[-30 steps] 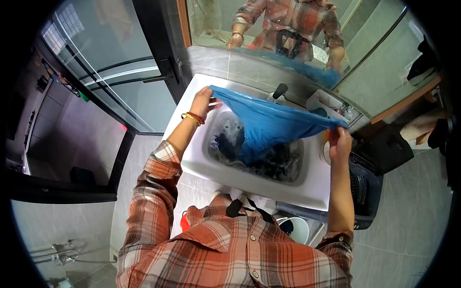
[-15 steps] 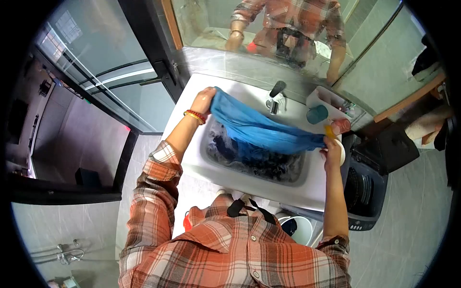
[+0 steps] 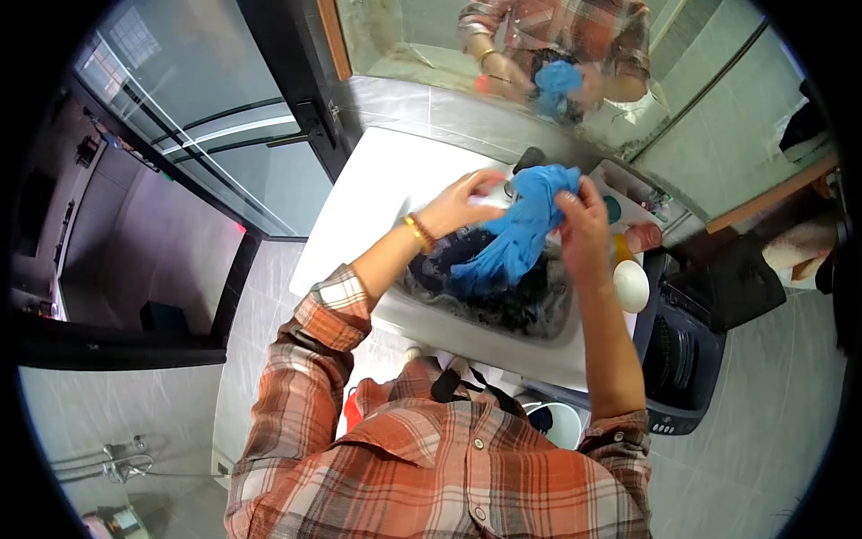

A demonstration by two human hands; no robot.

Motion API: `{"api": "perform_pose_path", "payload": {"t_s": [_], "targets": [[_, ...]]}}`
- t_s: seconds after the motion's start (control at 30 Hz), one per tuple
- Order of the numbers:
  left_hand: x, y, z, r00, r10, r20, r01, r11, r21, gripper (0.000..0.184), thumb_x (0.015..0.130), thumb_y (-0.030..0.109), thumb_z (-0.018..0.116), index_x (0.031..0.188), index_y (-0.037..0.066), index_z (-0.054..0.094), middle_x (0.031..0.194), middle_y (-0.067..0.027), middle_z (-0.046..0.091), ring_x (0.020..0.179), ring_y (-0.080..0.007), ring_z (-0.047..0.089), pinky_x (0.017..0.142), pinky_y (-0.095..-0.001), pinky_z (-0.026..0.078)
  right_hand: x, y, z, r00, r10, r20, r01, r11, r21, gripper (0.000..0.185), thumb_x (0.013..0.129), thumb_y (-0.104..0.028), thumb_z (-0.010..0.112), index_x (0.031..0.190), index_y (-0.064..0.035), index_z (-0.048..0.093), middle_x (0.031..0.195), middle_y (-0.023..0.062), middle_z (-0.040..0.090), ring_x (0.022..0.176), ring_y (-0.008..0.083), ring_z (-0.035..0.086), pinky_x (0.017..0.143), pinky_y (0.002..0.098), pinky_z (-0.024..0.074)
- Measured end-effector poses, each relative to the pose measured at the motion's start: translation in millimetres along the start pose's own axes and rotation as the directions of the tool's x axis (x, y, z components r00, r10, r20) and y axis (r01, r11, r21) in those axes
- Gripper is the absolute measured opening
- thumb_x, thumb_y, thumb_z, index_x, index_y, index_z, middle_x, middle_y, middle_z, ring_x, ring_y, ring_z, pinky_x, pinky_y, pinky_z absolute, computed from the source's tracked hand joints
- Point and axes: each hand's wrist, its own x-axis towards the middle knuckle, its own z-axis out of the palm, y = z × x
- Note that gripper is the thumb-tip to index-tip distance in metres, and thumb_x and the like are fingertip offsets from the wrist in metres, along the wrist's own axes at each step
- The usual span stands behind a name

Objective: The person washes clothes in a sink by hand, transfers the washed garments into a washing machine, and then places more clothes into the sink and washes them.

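A blue wet cloth [image 3: 516,238], bunched at its top, hangs over the sink [image 3: 561,328]; its lower end reaches the dark, foamy water. My right hand [image 3: 584,220] is closed on the bunched upper part, near the tap. My left hand [image 3: 462,205] is beside the cloth on its left, fingers and thumb apart and somewhat blurred. I see no cloth in its grasp. Dark fabric [image 3: 498,310] lies in the water below. Behind the cloth, the tap [image 3: 528,162] is mostly hidden.
A white bowl [image 3: 631,287], a pink cup [image 3: 643,237] and a white bin [image 3: 620,184] stand at the sink's right. Beyond is an open-lidded dark washing machine [image 3: 673,359]. A white bucket [image 3: 564,424] sits below; a mirror [image 3: 404,45] hangs behind.
The cloth was stretched wide between both hands; now it is gathered in my right hand. My left hand has let go and moved right, and my right hand moved left and up.
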Motion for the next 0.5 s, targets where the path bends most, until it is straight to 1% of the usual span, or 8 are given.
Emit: {"api": "perform_pose_path", "payload": {"t_s": [0.03,0.1,0.17,0.27,0.37,0.4,0.43,0.5], "targets": [[-6.6,-27.4,-6.5,0.999,-0.028,-0.034,0.032,0.992,0.125,0.057,0.072,0.025,0.069,0.120,0.002,0.046,0.117,-0.0139,0.052,0.103,-0.0224,0.051,0.087,-0.0309,0.043,2.9,-19.4,7.6,0.999,-0.043,0.013,0.043,0.999,0.027,0.008,0.082,-0.010,0.053,0.090,-0.0066,0.054,0.076,-0.0007,0.057,0.059,0.0050,0.052,0.046,0.0195,0.0403],[-29.7,-63.0,-0.6,0.975,-0.215,0.054,0.173,0.891,0.421,0.067,0.068,0.024,0.072,0.124,0.004,0.042,0.123,-0.0175,0.046,0.109,-0.0270,0.047,0.092,-0.0343,0.039,5.1,-50.2,21.2,0.994,-0.107,-0.003,0.107,0.992,0.069,0.009,0.082,-0.011,0.053,0.090,-0.0063,0.054,0.078,0.0006,0.058,0.061,0.0058,0.054,0.047,0.0196,0.0421],[-44.8,-111.2,18.0,0.985,-0.172,-0.004,0.158,0.897,0.412,0.060,0.068,0.021,0.071,0.120,0.003,0.047,0.116,-0.0175,0.052,0.104,-0.0269,0.050,0.090,-0.0344,0.040,7.2,-73.3,33.5,0.987,-0.149,-0.056,0.154,0.983,0.098,0.011,0.083,-0.012,0.053,0.092,-0.0059,0.054,0.080,0.0021,0.059,0.064,0.0070,0.057,0.050,0.0197,0.0447],[-48.2,-121.8,26.8,0.988,-0.147,0.046,0.130,0.956,0.262,0.040,0.075,0.019,0.066,0.110,0.004,0.054,0.103,-0.0113,0.059,0.093,-0.0231,0.056,0.083,-0.0306,0.043,2.2,-101.7,35.2,0.973,-0.215,-0.082,0.222,0.970,0.098,0.015,0.083,-0.013,0.053,0.096,-0.0056,0.053,0.083,0.0032,0.060,0.071,0.0088,0.059,0.057,0.0213,0.0479],[-43.6,-152.0,4.9,0.934,-0.350,-0.066,0.335,0.927,-0.170,0.021,0.083,0.023,0.057,0.098,0.008,0.055,0.084,-0.0032,0.058,0.070,-0.0117,0.054,0.067,-0.0249,0.046,-6.4,-102.7,20.0,0.946,-0.309,-0.094,0.311,0.950,0.007,0.018,0.083,-0.014,0.052,0.099,-0.0052,0.052,0.083,0.0028,0.060,0.073,0.0102,0.059,0.059,0.0228,0.0487],[-46.8,-128.2,-1.7,0.893,-0.415,-0.177,0.346,0.882,-0.320,0.013,0.088,0.022,0.050,0.089,0.011,0.054,0.071,0.0034,0.055,0.058,-0.0066,0.050,0.055,-0.0202,0.042,-10.4,-91.5,9.5,0.958,-0.248,-0.142,0.250,0.968,-0.003,0.018,0.083,-0.014,0.052,0.099,-0.0060,0.053,0.081,0.0014,0.059,0.069,0.0094,0.057,0.054,0.0219,0.0458],[-45.2,-112.6,-9.4,0.859,-0.497,-0.119,0.354,0.746,-0.564,0.014,0.090,0.022,0.047,0.089,0.010,0.054,0.071,0.0035,0.054,0.057,-0.0063,0.049,0.051,-0.0192,0.040,-12.9,-70.0,-10.3,0.968,-0.186,-0.166,0.178,0.982,-0.065,0.017,0.082,-0.014,0.053,0.097,-0.0067,0.054,0.080,0.0008,0.059,0.066,0.0087,0.055,0.052,0.0209,0.0435],[-39.1,-120.7,-31.7,0.853,-0.498,-0.154,0.423,0.834,-0.353,0.016,0.091,0.021,0.044,0.088,0.009,0.054,0.072,0.0033,0.055,0.054,-0.0050,0.047,0.047,-0.0178,0.039,-24.6,-15.9,-43.2,0.985,-0.040,-0.169,0.007,0.982,-0.190,0.017,0.078,-0.013,0.055,0.094,-0.0088,0.055,0.077,-0.0012,0.057,0.059,0.0066,0.050,0.046,0.0185,0.0371]]}}
